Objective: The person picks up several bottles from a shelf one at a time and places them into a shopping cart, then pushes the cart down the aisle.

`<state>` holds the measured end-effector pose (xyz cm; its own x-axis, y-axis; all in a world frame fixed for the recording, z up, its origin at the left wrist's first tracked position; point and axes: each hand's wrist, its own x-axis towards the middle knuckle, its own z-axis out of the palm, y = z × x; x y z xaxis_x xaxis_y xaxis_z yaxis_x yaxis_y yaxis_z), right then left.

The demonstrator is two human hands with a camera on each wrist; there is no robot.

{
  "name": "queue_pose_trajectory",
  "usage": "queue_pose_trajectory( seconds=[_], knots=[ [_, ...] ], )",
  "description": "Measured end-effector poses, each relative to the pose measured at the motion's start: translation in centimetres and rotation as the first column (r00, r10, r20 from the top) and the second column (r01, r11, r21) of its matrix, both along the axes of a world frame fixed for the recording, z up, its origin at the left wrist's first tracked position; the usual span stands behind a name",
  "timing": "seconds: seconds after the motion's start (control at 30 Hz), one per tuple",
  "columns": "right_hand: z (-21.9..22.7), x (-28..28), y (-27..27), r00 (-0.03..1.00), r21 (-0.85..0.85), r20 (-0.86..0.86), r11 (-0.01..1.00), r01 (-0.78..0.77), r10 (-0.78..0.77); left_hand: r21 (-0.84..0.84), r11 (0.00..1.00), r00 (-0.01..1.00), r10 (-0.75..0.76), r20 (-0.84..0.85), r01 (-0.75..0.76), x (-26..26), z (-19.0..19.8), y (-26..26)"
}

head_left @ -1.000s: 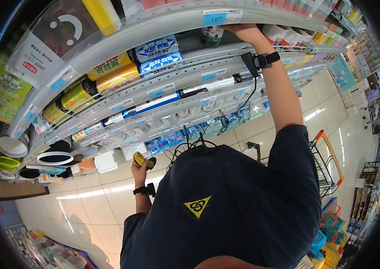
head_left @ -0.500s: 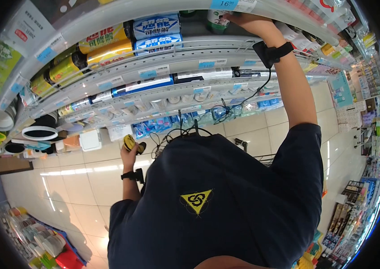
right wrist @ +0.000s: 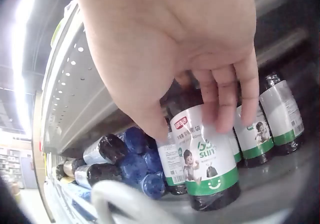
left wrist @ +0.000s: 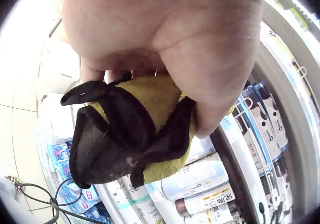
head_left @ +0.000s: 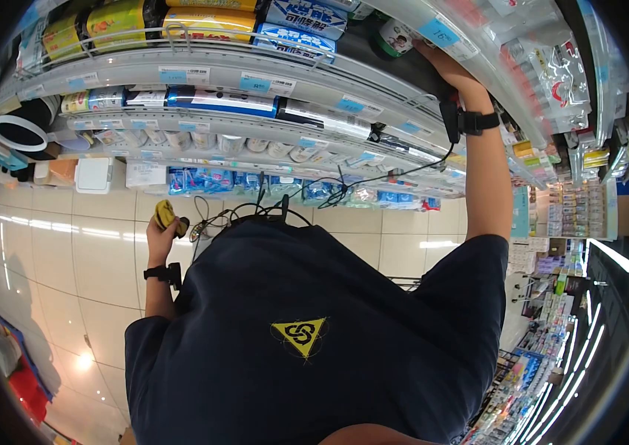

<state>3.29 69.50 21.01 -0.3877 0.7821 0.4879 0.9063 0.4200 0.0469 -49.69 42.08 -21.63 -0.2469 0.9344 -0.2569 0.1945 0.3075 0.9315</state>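
My right hand [right wrist: 170,44] reaches under an upper shelf and grips a roll of black garbage bags [right wrist: 209,156] with a white and green label, thumb on one side and fingers on the other. The roll stands nearly upright, slightly tilted, on the dark shelf. Similar labelled rolls [right wrist: 282,114] stand beside and behind it. Low at my left side, my left hand [head_left: 159,237] holds a bunched yellow cloth with black trim [left wrist: 155,99]. Its thumb presses one side, and the other fingers are partly hidden behind the cloth.
Left of the held roll lie blue rolls [right wrist: 135,161] and blue-and-white packages [head_left: 303,26]. A white wire guard [right wrist: 122,199] runs along the shelf front. Price tags [head_left: 440,31] line the shelf edges. Black cables [head_left: 337,194] hang between my body and the lower shelves.
The head view has turned, so shelves and price tag appear shifted and tilted. My right hand stays at the bag roll on the shelf; my left hand still holds the cloth.
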Motion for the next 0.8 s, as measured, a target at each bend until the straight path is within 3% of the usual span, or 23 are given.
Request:
queue_pose_trajectory(
  seconds=[0.03,0.1,0.17,0.23,0.3,0.33,0.4,0.5,0.63,0.7,0.77,0.8],
  knots=[
    [-0.1,0.2,-0.1,0.995,-0.051,-0.095,0.998,-0.048,0.043,-0.002,1.0,1.0,0.006,0.011,-0.006,-0.1,-0.1,-0.7],
    [-0.8,0.4,-0.1,0.987,-0.011,-0.128,0.995,-0.101,0.099,0.003,1.0,0.999,0.024,0.043,-0.024,-0.3,-0.4,-2.0],
    [-1.0,0.1,-0.9,0.975,-0.11,-0.221,0.994,-0.014,-0.01,-0.03,0.998,0.997,0.052,0.061,-0.051,-0.5,-0.9,-3.0],
    [-0.8,-0.7,-1.8,0.984,-0.085,-0.173,0.996,0.036,-0.05,-0.022,0.997,0.997,0.071,0.042,-0.07,-0.6,-1.0,-3.6],
    [-0.4,-1.4,-2.3,0.968,0.005,0.109,0.974,0.226,-0.225,-0.036,0.996,0.996,0.078,0.035,-0.077,-1.2,-1.8,-4.0],
    [-0.5,-1.2,-1.9,0.97,0.005,0.112,0.976,0.216,-0.215,-0.019,0.996,0.995,0.085,0.051,-0.084,-1.3,-2.3,-4.1],
    [-1.0,0.2,-0.9,0.991,-0.145,-0.112,0.988,0.054,-0.071,-0.071,0.995,0.997,0.072,0.006,-0.071,-1.0,-1.5,-4.0],
    [-1.7,1.9,0.3,0.983,-0.236,-0.179,0.969,-0.072,0.029,-0.072,0.995,0.997,0.071,-0.019,-0.072,-0.7,-1.0,-3.9],
    [-1.1,2.5,0.0,0.981,-0.335,-0.188,0.942,-0.024,-0.042,-0.017,0.995,0.995,0.101,-0.004,-0.102,-0.2,-1.6,-4.2],
    [-0.1,2.3,0.3,0.993,-0.508,-0.018,0.855,-0.107,0.114,-0.032,0.993,0.993,0.116,-0.007,-0.116,-0.1,-1.6,-4.4],
    [0.0,1.8,0.6,0.996,-0.604,-0.011,0.793,-0.078,0.089,-0.005,0.993,0.993,0.12,0.003,-0.12,0.0,-2.3,-4.8],
    [-0.5,1.8,1.0,0.984,-0.652,-0.141,0.739,-0.173,0.105,-0.003,0.993,0.991,0.12,-0.061,-0.12,0.2,-1.7,-4.8]
  ],
)
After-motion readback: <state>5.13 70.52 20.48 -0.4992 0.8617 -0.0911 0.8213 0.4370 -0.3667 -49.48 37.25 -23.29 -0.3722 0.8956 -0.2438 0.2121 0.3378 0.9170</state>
